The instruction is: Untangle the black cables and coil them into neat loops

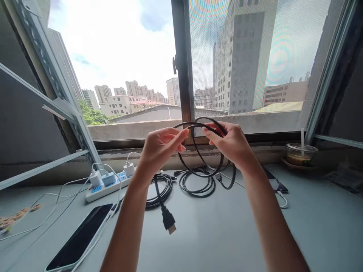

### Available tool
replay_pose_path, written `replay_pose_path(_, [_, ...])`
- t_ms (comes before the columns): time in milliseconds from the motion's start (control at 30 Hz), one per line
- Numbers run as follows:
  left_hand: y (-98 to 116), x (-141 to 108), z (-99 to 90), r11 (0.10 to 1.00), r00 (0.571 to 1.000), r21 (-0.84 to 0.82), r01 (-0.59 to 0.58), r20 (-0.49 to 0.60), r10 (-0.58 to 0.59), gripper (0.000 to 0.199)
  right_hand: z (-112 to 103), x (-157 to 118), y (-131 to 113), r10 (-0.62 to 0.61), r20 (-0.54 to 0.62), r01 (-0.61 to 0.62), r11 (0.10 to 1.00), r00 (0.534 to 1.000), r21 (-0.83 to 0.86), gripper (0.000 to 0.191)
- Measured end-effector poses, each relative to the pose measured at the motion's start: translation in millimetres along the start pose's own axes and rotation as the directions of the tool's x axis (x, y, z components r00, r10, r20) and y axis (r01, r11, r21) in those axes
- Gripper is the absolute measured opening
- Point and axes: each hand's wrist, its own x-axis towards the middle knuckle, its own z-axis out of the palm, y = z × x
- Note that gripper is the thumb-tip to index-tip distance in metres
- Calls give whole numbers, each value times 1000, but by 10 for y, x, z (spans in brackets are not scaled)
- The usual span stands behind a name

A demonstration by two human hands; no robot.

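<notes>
Both my hands hold a black HDMI cable (198, 150) in the air above the desk, partly wound into loose loops. My left hand (162, 146) pinches the cable between thumb and fingers. From below that hand one end hangs down, with its black plug (168, 220) and metal tip showing. My right hand (229, 141) is closed around the gathered loops. Another plug (218, 176) dangles under the loops on the right. On the desk behind lie two coiled black cables, one coil (197, 194) in the middle and another coil (164, 192) partly hidden by my left forearm.
A white power strip (110, 189) with chargers and white cords stands at left. A phone (81, 238) lies front left, and a dark device (275, 181) with a white cable lies at right. A lidded drink cup (301, 154) with a straw stands by the window.
</notes>
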Motion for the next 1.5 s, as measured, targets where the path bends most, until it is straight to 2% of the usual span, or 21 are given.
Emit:
replay_pose_path(67, [47,-34,-18,995,990,84,-53,-123,63,32,-54,13,10,-13,-68,11,1000,998,-24,28])
replay_pose_path(133, [58,-50,-8,979,961,173,-106,-233,146,36,-96,8,-15,-32,-133,29,999,991,-24,26])
replay_pose_path(233, [-32,-28,58,963,942,230,-139,-268,200,55,-130,-38,-118,-65,-164,72,997,984,35,20])
replay_pose_path(300, [-140,6,133,980,960,162,-115,-235,152,62,-135,-86,-207,-70,-137,89,987,988,133,19])
replay_pose_path(400, [-267,49,271,995,986,-76,-73,-155,60,55,-134,-157,-315,-67,-39,76,946,997,316,17])
replay_pose_path(533, [-287,47,416,909,998,-415,29,-31,-46,38,-147,-208,-342,-100,113,45,909,989,415,19])
replay_pose_path(600, [-285,34,436,873,986,-482,71,-99,-135,39,-158,-208,-317,-96,147,27,910,985,415,21])
replay_pose_path(667, [-307,32,421,884,945,-462,65,-257,-203,52,-170,-203,-291,-85,165,7,907,983,422,23])
replay_pose_path(733, [-346,44,379,910,922,-413,44,-334,-197,62,-182,-204,-280,-79,190,-10,904,979,427,24])
replay_pose_path(767, [-362,55,352,912,937,-408,39,-303,-176,64,-188,-209,-283,-81,217,-20,903,973,429,24])
replay_pose_path(867, [-363,86,275,886,990,-458,67,-77,-115,60,-201,-239,-325,-105,348,-66,892,932,447,24])
replay_pose_path(900, [-344,91,255,881,993,-468,78,-43,-111,59,-203,-250,-346,-109,382,-83,888,918,452,25])
replay_pose_path(967, [-293,93,224,883,991,-464,73,-68,-118,55,-198,-262,-380,-107,419,-105,886,901,452,26])
replay_pose_path(1067, [-237,90,196,888,991,-456,49,-92,-101,40,-170,-235,-371,-100,388,-80,903,916,422,31])
replay_pose_path(1167, [-258,110,174,887,989,-459,45,-106,-105,27,-125,-143,-254,-95,276,-2,943,957,331,38])
replay_pose_path(1233, [-297,137,159,888,976,-460,25,-181,-121,30,-88,-63,-137,-74,173,30,969,982,247,45])
replay_pose_path(1300, [-327,161,144,901,962,-434,6,-244,-124,41,-45,6,-30,-51,25,48,992,998,120,51])
replay_pose_path(1367, [-328,168,130,929,952,-369,-7,-286,-106,48,5,41,31,-77,-104,73,996,992,-43,49])
replay_pose_path(1433, [-297,155,121,953,948,-302,-22,-309,-76,50,58,37,30,-95,-85,86,991,992,-98,34])
replay_pose_path(1500, [-245,127,116,958,957,-286,-29,-286,-57,49,98,8,-20,-63,56,63,998,996,3,25])
